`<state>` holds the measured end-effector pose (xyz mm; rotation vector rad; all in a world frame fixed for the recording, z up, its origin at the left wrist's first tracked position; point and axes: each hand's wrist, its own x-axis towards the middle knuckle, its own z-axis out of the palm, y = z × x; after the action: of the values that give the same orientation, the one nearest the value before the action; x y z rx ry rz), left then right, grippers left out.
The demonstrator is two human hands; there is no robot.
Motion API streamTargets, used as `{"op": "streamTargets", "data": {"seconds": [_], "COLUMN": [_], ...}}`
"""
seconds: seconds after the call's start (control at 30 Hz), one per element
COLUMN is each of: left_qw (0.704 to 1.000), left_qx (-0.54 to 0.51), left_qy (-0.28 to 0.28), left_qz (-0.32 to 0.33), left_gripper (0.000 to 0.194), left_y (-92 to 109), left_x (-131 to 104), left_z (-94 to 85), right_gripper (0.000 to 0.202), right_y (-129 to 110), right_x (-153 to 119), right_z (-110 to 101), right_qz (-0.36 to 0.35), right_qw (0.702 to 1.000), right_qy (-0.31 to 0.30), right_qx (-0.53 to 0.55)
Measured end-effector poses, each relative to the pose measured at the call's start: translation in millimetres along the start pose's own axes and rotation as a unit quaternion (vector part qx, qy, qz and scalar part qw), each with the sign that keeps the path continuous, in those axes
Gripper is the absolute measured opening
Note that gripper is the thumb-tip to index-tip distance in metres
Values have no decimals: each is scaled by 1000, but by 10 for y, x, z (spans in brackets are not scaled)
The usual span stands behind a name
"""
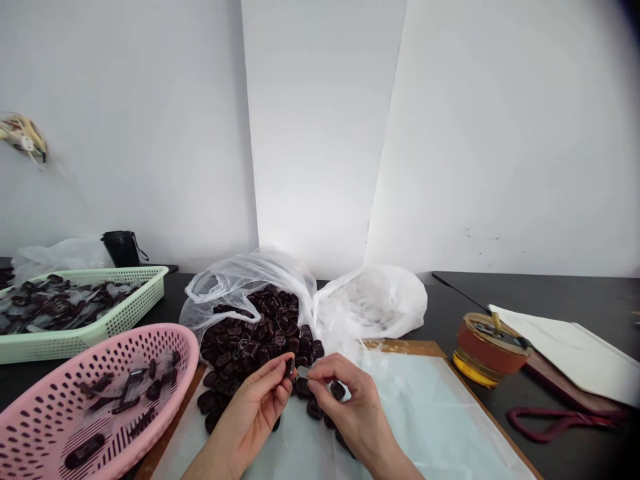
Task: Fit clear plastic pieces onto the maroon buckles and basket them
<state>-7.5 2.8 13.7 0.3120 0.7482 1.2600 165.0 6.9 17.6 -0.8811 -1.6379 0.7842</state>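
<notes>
My left hand (257, 407) pinches a small dark brown plastic piece (289, 365) between thumb and fingers. Close beside it, my right hand (353, 400) holds a small clear plastic strip (303, 372), its tip near the dark piece; I cannot tell whether they touch. Behind my hands, many similar dark brown pieces (270, 327) spill out of a clear plastic bag (225, 287). A few lie loose under and around my fingers on the pale sheet (425, 413). To the right of that bag sits a white plastic bag (380, 300) with translucent bits in it.
On the left stand a pink oval basket (190, 360) holding some wrapped dark pieces and a green basket (125, 320) full of them. A black cup (121, 248) is behind. At right are tape rolls (487, 350), red-handled scissors (545, 423) and white paper (570, 347).
</notes>
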Motion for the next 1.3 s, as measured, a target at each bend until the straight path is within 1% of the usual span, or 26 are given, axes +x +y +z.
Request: {"op": "streamTargets", "data": {"seconds": [0.1,0.2,0.3,0.47,0.6,0.8,0.97,1.13,1.2,1.3], "left_qw": [999,995,993,996,999,999,997,993,991,988], "left_qx": [-38,-72,-79,-55,-16,47,80,114,129,149], "left_qy": [-3,-6,-9,-6,0,16,11,5,4,9], "left_qz": [-35,-70,-85,-70,-44,-9,10,27,35,45], "left_gripper": [23,24,26,26,23,19,17,17,18,18], "left_y": [-8,-20,-39,-69,-79,-86,-100,-116,-117,-108], "left_x": [3,0,-7,1,24,26,20,30,28,16], "left_z": [9,21,31,23,1,6,10,-17,-23,-17], "right_gripper": [11,12,13,15,16,16,15,15,15,12], "right_y": [-17,-25,-33,-59,-68,-60,-71,-40,-16,10], "right_x": [-6,-13,-18,-8,-3,-4,-2,1,6,11], "right_z": [12,7,-2,-18,-29,-48,-46,-28,-28,-38], "right_qz": [-39,-43,-40,-33,-29,-34,-23,-20,-6,41], "right_qw": [999,999,999,998,997,996,995,996,997,998], "right_qy": [-1,6,8,-7,-17,-12,-30,-34,-36,-38], "right_qx": [-15,-19,-30,-47,-67,-86,-93,-79,-66,-39]}}
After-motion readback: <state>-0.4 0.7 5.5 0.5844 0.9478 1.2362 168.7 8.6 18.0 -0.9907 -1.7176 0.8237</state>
